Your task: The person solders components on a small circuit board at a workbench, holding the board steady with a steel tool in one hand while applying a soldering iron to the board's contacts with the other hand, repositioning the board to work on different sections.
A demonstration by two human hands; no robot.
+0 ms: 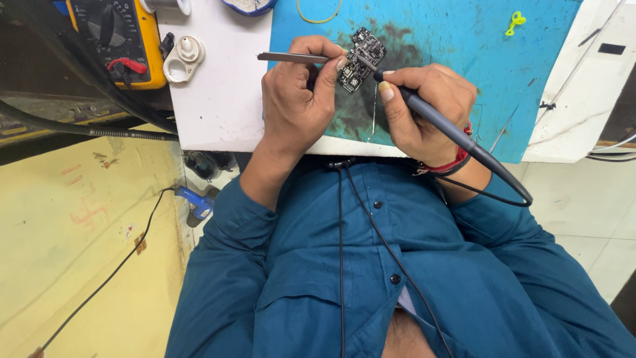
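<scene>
Board: the small black rectangular circuit board [360, 58] lies between my hands on a stained blue mat [464, 73] on the white counter [218, 99].
Left hand [298, 99]: I see it pinching slim metal tweezers [291, 58].
Right hand [421, 109]: gripping a dark corded soldering iron [440, 122], tip on the board.

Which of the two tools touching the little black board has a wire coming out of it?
The dark soldering pen in the right hand trails a black cord. The silver tweezers in the left hand have none.
</scene>
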